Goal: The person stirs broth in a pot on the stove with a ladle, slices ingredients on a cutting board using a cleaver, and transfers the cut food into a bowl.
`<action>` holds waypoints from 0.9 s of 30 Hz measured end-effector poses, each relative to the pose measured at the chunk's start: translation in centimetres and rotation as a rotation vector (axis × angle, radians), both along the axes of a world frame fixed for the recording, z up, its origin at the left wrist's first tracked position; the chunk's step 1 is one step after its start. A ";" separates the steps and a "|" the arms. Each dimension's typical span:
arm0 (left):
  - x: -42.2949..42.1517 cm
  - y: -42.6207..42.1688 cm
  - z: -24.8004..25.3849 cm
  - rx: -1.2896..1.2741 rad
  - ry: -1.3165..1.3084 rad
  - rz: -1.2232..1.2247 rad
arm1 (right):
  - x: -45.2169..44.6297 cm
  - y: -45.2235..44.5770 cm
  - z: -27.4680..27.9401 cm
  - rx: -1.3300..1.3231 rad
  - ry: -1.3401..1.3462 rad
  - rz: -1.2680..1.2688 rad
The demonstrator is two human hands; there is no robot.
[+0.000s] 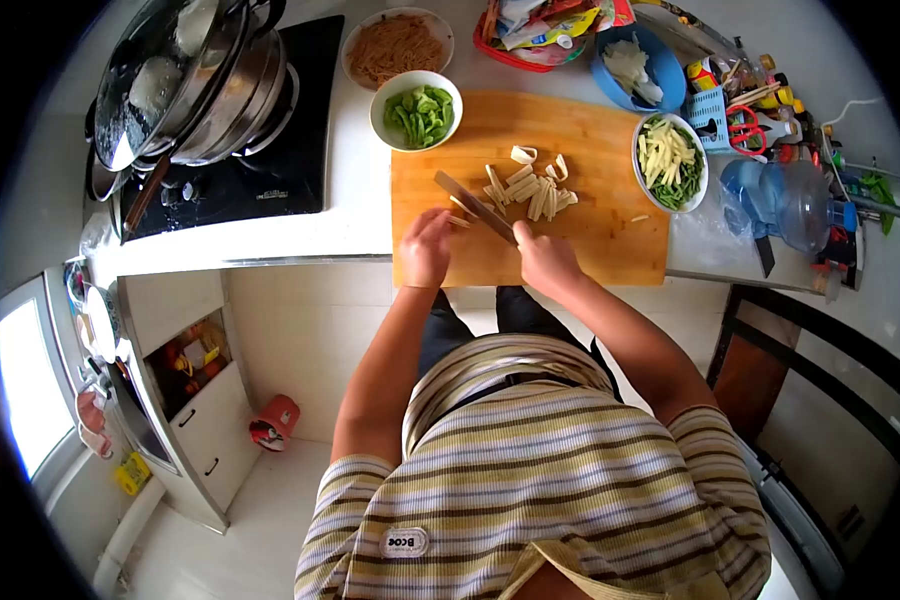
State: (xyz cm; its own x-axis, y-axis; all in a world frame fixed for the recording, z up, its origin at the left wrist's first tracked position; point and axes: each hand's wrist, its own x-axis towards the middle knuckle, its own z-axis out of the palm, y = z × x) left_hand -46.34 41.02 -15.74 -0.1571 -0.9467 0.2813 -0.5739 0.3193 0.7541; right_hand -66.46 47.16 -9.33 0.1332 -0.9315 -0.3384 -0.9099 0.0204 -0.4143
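My right hand [548, 264] is closed round the handle of a kitchen knife [475, 206], its blade slanting up and left over the wooden cutting board [610, 140]. On the left side of the blade, my left hand [427, 248] has its fingers curled together at a small pale strip [459, 221], which pokes out by the fingertips. To the right of the knife lies a loose pile of cream-coloured cut strips [538, 192], several of them bent. I cannot tell exactly what food they are.
Around the board stand a bowl of chopped greens [418, 116], a bowl of brown shreds [395, 48], a bowl of yellow strips over greens [670, 165] and a blue basin [638, 72]. A steamer pot [220, 110] is on the black stove [290, 180]. A water jug [790, 205] lies right.
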 end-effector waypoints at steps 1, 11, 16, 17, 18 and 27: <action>0.2 0.0 1.0 0.075 0.030 0.081 | -0.7 0.7 0.7 -0.050 -0.039 -0.002; -8.6 -4.8 6.5 0.271 -0.364 -0.309 | 0.8 2.5 -0.3 -0.013 -0.106 -0.036; -13.5 -8.5 5.7 0.612 -0.770 -0.245 | 0.2 2.8 0.0 0.030 -0.166 -0.101; -13.6 -9.0 5.3 0.613 -0.777 -0.247 | 0.4 2.7 0.2 0.045 -0.135 -0.072; -13.7 -9.4 4.4 0.618 -0.802 -0.224 | 0.4 2.6 0.3 0.058 -0.103 -0.043; -14.1 -9.7 4.5 0.517 -0.826 -0.451 | -0.2 2.5 1.1 0.011 -0.127 -0.031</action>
